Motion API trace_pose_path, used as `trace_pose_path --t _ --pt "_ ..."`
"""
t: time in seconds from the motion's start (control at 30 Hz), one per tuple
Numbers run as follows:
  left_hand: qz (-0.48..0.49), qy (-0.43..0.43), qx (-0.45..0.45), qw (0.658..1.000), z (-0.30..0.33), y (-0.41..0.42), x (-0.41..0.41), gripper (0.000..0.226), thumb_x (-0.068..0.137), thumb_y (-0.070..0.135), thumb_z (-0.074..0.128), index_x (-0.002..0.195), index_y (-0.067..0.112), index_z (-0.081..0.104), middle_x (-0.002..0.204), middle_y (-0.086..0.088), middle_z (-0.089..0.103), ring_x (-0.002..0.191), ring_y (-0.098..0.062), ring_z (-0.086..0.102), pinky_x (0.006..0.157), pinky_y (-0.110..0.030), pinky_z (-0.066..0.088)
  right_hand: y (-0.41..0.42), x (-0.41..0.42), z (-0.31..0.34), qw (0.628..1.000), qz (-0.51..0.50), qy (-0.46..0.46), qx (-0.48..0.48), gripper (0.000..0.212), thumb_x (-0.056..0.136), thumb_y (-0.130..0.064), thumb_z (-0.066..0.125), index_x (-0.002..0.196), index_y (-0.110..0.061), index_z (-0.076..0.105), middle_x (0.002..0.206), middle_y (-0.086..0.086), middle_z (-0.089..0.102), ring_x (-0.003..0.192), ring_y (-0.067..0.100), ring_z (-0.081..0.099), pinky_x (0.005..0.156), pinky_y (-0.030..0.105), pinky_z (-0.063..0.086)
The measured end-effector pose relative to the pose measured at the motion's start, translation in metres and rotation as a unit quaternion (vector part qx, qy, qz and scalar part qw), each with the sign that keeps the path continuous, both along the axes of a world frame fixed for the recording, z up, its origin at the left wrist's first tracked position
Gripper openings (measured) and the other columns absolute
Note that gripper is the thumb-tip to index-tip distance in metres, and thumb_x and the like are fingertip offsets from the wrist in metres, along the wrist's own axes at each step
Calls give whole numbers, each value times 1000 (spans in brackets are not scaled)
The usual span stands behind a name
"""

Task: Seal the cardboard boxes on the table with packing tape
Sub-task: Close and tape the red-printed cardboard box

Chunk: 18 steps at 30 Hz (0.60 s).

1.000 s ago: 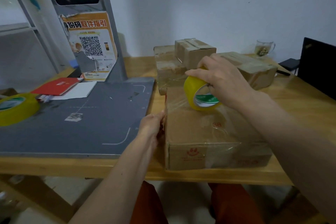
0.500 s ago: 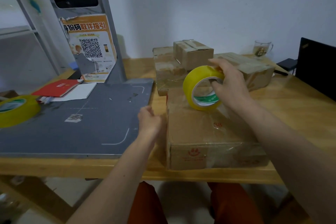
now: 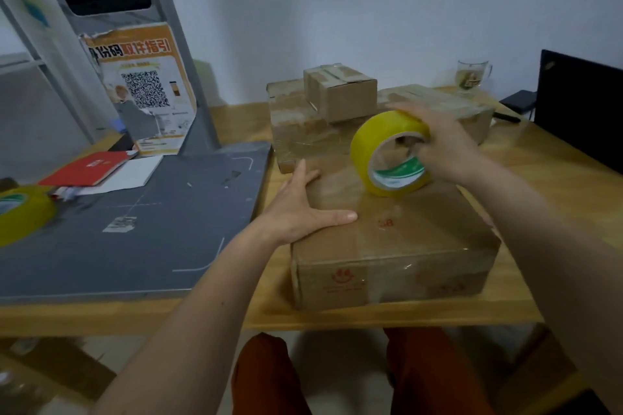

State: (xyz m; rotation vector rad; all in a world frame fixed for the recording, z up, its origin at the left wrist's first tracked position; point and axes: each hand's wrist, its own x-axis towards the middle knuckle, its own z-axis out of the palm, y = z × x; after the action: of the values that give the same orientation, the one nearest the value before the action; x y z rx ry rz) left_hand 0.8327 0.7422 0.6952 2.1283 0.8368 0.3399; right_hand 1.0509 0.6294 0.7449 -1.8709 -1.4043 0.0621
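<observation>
A flat cardboard box (image 3: 397,246) lies at the table's near edge, with shiny tape across its top and front. My right hand (image 3: 441,145) grips a yellow roll of packing tape (image 3: 387,152) that stands on edge on the far part of the box top. My left hand (image 3: 300,209) presses flat on the box's left top edge, fingers spread. Behind it sit a wide taped box (image 3: 296,131), a small box (image 3: 340,91) on top of it, and a long box (image 3: 472,111) to the right.
A grey mat (image 3: 135,229) with a stand and a QR poster (image 3: 145,91) fills the table's left. A second yellow tape roll (image 3: 20,212) lies at its left edge, near a red booklet (image 3: 87,168). A glass mug (image 3: 472,74) and a dark screen (image 3: 580,108) stand at the right.
My left hand has moved from the box's left side up onto its top and spread flat. My right hand has turned the tape roll and moved it farther back on the box.
</observation>
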Motion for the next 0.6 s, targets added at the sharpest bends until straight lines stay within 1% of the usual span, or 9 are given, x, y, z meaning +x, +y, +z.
trace_pose_path --t 0.1,0.17,0.2,0.27,0.33,0.43,0.5,0.53,0.6 --pt "1 13 -11 1000 -2 2 1 146 46 75 73 159 27 -6 160 22 18 149 -7 9 117 -36 19 -13 15 7 997 -54 -52 -11 69 84 10 49 139 -31 48 143 3 49 130 25 42 101 37 37" --pt "0 25 -8 1000 -2 3 0 146 44 78 71 159 28 -4 161 23 12 150 -8 6 117 -37 18 -15 16 5 997 -71 -43 4 59 85 7 53 134 -26 54 134 5 56 125 27 47 93 36 41" --pt "0 33 -4 999 -2 3 0 147 43 80 70 159 28 -3 162 22 10 150 -9 5 118 -38 18 -17 16 0 997 -75 -14 17 49 86 4 56 127 -22 58 123 6 60 117 28 52 87 34 41" --pt "-1 54 15 998 -1 0 1 150 40 87 65 159 28 -6 163 19 11 151 -11 5 118 -39 16 -21 16 -12 992 -76 90 38 26 88 -3 63 110 -16 63 103 8 64 101 30 59 77 32 44" --pt "3 98 58 993 2 -2 3 151 39 94 54 158 26 -10 165 13 8 152 -16 3 121 -43 12 -25 14 -22 980 -79 173 59 16 88 -9 65 104 -13 65 97 11 65 93 29 62 70 31 47" --pt "4 228 167 959 8 -4 10 149 41 103 22 157 17 -15 167 1 -4 153 -17 -4 124 -42 -2 -24 8 -33 975 -101 167 102 13 89 -9 64 101 -13 64 96 14 66 82 23 60 65 23 45" --pt "-2 304 206 930 12 -9 21 145 45 102 7 156 11 -14 167 -4 -9 153 -17 -9 124 -42 -6 -23 5 -36 975 -105 158 114 12 89 -7 63 100 -12 63 98 18 66 85 27 61 67 26 46" --pt "-3 326 216 920 14 -12 28 140 50 100 5 156 9 -13 166 -5 -11 153 -19 -10 124 -42 -7 -23 4 -36 976 -103 155 115 11 88 -8 63 98 -13 63 97 18 66 88 30 62 69 30 47" --pt "-10 341 225 913 15 -18 43 130 65 97 8 156 7 -11 166 -8 -12 153 -22 -11 124 -40 -6 -23 2 -36 978 -98 145 113 11 87 -9 65 95 -14 61 94 17 65 88 32 61 73 38 50"
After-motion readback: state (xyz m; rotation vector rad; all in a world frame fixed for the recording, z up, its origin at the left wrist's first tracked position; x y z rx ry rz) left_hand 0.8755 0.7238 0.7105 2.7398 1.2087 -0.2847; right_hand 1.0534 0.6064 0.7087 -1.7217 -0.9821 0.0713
